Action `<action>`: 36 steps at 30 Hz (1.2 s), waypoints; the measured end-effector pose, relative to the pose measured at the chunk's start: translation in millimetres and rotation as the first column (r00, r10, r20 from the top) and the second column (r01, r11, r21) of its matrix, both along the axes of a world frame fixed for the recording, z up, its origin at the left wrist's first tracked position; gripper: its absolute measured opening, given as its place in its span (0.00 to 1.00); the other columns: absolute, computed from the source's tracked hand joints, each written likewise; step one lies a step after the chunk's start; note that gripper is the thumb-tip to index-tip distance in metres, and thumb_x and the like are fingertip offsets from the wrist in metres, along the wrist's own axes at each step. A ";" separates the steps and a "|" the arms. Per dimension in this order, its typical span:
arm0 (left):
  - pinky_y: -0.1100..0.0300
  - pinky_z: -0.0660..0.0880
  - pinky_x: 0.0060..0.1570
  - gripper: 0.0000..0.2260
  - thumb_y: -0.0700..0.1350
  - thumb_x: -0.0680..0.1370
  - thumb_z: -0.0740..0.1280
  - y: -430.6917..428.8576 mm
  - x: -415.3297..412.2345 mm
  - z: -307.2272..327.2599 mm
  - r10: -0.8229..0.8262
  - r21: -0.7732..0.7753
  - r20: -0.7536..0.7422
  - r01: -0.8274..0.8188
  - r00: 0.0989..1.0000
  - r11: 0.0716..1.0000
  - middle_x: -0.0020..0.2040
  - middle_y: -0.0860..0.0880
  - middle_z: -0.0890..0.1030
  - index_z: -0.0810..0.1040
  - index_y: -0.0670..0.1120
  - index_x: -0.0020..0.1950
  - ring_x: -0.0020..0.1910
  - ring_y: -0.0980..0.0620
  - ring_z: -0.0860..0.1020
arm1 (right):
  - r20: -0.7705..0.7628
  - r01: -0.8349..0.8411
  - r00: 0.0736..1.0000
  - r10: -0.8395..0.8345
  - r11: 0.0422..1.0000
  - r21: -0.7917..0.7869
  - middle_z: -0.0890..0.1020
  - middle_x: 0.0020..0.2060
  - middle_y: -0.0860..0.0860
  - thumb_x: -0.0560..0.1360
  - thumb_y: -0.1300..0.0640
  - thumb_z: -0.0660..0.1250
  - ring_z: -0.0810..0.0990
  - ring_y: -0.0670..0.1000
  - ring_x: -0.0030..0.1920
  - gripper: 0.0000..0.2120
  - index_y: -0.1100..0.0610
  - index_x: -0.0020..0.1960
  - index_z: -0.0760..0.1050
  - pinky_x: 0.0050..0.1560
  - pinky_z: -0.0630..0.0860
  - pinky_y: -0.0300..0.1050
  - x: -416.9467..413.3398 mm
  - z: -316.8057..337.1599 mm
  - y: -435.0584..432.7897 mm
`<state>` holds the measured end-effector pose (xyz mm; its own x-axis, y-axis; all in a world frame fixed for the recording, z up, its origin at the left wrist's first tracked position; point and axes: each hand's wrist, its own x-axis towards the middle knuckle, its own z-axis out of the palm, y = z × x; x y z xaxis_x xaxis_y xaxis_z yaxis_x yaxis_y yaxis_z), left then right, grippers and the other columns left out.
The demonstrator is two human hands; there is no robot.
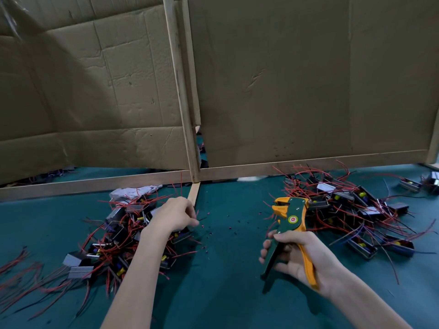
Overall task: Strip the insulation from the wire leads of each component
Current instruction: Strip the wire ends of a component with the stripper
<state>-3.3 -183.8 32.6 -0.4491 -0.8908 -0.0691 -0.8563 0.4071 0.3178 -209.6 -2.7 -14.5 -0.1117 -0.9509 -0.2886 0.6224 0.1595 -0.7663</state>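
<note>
The right hand (301, 257) was held palm-up low over the teal-green felt worktop (225, 300), forearm running in from the lower right corner. Its fingers were curled round the green and orange handles of a pistol-shaped wire stripper (291, 218), whose orange jaw end pointed up and to the left, clear of any wire.

The left hand (174, 216) reached forward with a straight forearm and lay knuckles-up on the near edge of the left heap of small black box-shaped components with red and black leads (118, 241). Its fingers were bent under towards the thumb; whether they pinched a lead could not be told, as the fingertips were hidden.

A second heap of the same black components with red leads (351, 210) lay just beyond and right of the stripper. Small dark and red scraps of insulation (209, 231) dotted the worktop between the two hands. A crumpled white sheet (133, 192) lay behind the left heap, against a thin wooden batten (95, 184) bearing creased brown cardboard panels (285, 79).
</note>
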 end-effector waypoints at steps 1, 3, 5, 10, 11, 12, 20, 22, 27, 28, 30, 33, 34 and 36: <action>0.56 0.76 0.45 0.04 0.45 0.72 0.73 -1.5 0.0 -2.0 -0.013 0.012 -0.005 0.013 1.000 1.000 0.42 0.51 0.81 0.80 0.47 0.43 0.44 0.53 0.79 | -0.002 0.001 1.000 -0.001 1.000 0.000 0.79 0.36 0.63 0.65 0.67 0.65 0.81 0.61 0.34 0.13 0.66 0.49 0.73 0.38 0.82 0.57 -0.3 -0.3 -0.2; 0.56 0.76 0.45 0.03 0.44 0.72 0.73 -3.9 0.4 -5.8 -0.034 0.013 -0.017 0.035 0.999 0.999 0.42 0.52 0.81 0.80 0.47 0.43 0.44 0.53 0.78 | -0.005 0.000 1.000 0.000 1.000 0.000 0.79 0.36 0.63 0.65 0.67 0.65 0.81 0.61 0.34 0.13 0.66 0.49 0.73 0.38 0.82 0.57 -0.3 -0.9 0.2; 0.56 0.76 0.46 0.02 0.44 0.73 0.72 -5.4 0.5 -8.5 -0.051 -0.016 -0.027 0.051 0.998 0.999 0.42 0.52 0.80 0.80 0.47 0.42 0.44 0.52 0.78 | -0.005 -0.004 1.000 0.004 1.000 -0.004 0.79 0.37 0.63 0.65 0.67 0.65 0.81 0.61 0.35 0.13 0.66 0.49 0.73 0.38 0.81 0.57 -0.4 -1.9 0.3; 0.62 0.69 0.40 0.03 0.43 0.77 0.69 -5.2 -1.0 -6.7 -0.070 -0.118 -0.278 0.038 0.958 0.992 0.42 0.51 0.81 0.78 0.47 0.43 0.44 0.53 0.78 | -0.027 -0.027 0.999 0.026 0.999 -0.031 0.79 0.36 0.63 0.66 0.67 0.65 0.81 0.61 0.35 0.12 0.65 0.49 0.73 0.39 0.81 0.56 1.5 -2.6 0.8; 0.62 0.70 0.40 0.03 0.42 0.77 0.68 -4.2 -1.4 -4.7 -0.079 -0.127 -0.351 0.036 0.933 0.991 0.41 0.52 0.82 0.77 0.46 0.44 0.43 0.54 0.79 | -0.033 -0.031 0.999 0.030 0.999 -0.036 0.79 0.36 0.63 0.66 0.66 0.65 0.81 0.61 0.35 0.12 0.65 0.49 0.73 0.39 0.81 0.56 2.1 -2.4 1.1; 0.62 0.71 0.40 0.02 0.42 0.77 0.68 -3.4 -1.5 -3.1 -0.086 -0.136 -0.413 0.032 0.907 0.990 0.39 0.52 0.83 0.77 0.46 0.44 0.42 0.54 0.79 | -0.040 -0.034 0.999 0.032 0.999 -0.040 0.79 0.36 0.63 0.66 0.67 0.64 0.81 0.61 0.36 0.12 0.65 0.50 0.73 0.38 0.81 0.56 2.7 -2.0 1.7; 0.60 0.68 0.47 0.13 0.38 0.78 0.67 -3.9 -3.5 -7.3 -0.065 -0.203 -0.514 -0.047 0.855 0.978 0.40 0.50 0.84 0.73 0.48 0.61 0.47 0.51 0.78 | -0.083 -0.018 0.996 0.016 0.999 -0.028 0.79 0.37 0.63 0.73 0.69 0.60 0.81 0.61 0.36 0.07 0.66 0.51 0.73 0.39 0.81 0.56 4.8 -1.0 2.5; 0.62 0.68 0.45 0.08 0.40 0.77 0.68 -3.0 -5.0 -4.3 -0.061 -0.224 -0.579 -0.087 0.813 0.971 0.38 0.52 0.83 0.75 0.46 0.56 0.43 0.56 0.78 | -0.091 -0.016 0.996 0.013 0.999 -0.037 0.79 0.37 0.63 0.71 0.68 0.63 0.81 0.61 0.36 0.10 0.66 0.51 0.73 0.39 0.81 0.56 4.5 -0.2 3.0; 0.70 0.75 0.42 0.04 0.42 0.75 0.70 9.7 -15.6 14.4 -0.139 -0.166 -0.775 0.014 0.616 0.986 0.37 0.52 0.84 0.76 0.44 0.45 0.39 0.60 0.81 | -0.124 -0.037 0.992 0.025 0.995 -0.095 0.78 0.38 0.64 0.67 0.67 0.65 0.80 0.62 0.37 0.14 0.66 0.52 0.72 0.41 0.81 0.57 6.5 4.9 5.1; 0.69 0.75 0.42 0.04 0.41 0.75 0.70 14.3 -19.0 18.0 -0.156 -0.145 -0.797 0.065 0.584 0.987 0.38 0.50 0.84 0.75 0.44 0.46 0.40 0.59 0.82 | -0.134 -0.047 0.990 0.032 0.993 -0.105 0.78 0.38 0.64 0.67 0.67 0.65 0.80 0.62 0.37 0.13 0.66 0.51 0.72 0.41 0.81 0.57 7.1 6.2 5.6; 0.71 0.74 0.43 0.04 0.40 0.76 0.70 23.0 -26.4 23.0 -0.178 -0.109 -0.822 0.158 0.541 0.981 0.38 0.49 0.85 0.75 0.44 0.46 0.40 0.58 0.82 | -0.156 -0.069 0.987 0.050 0.991 -0.119 0.78 0.38 0.64 0.67 0.67 0.65 0.80 0.62 0.37 0.13 0.66 0.51 0.72 0.40 0.81 0.57 8.2 8.1 7.2; 0.73 0.73 0.44 0.04 0.38 0.76 0.69 32.1 -35.4 25.5 -0.196 -0.074 -0.841 0.251 0.505 0.965 0.38 0.49 0.84 0.75 0.45 0.46 0.40 0.59 0.82 | -0.179 -0.105 0.981 0.081 0.986 -0.131 0.78 0.38 0.65 0.65 0.70 0.69 0.80 0.62 0.36 0.16 0.66 0.52 0.73 0.40 0.80 0.57 10.0 9.5 8.9; 0.73 0.73 0.44 0.04 0.38 0.76 0.69 33.9 -37.3 25.4 -0.200 -0.067 -0.842 0.270 0.501 0.960 0.38 0.49 0.84 0.74 0.45 0.45 0.39 0.59 0.82 | -0.183 -0.112 0.979 0.086 0.985 -0.135 0.78 0.38 0.65 0.64 0.70 0.70 0.80 0.62 0.36 0.16 0.66 0.51 0.73 0.41 0.80 0.57 10.4 9.3 9.1; 0.73 0.73 0.43 0.04 0.37 0.77 0.68 36.5 -40.5 24.4 -0.208 -0.054 -0.835 0.299 0.509 0.953 0.37 0.49 0.83 0.75 0.44 0.44 0.38 0.60 0.81 | -0.189 -0.118 0.978 0.091 0.983 -0.138 0.79 0.38 0.65 0.64 0.66 0.69 0.80 0.63 0.36 0.17 0.66 0.51 0.73 0.41 0.79 0.57 11.3 8.7 9.2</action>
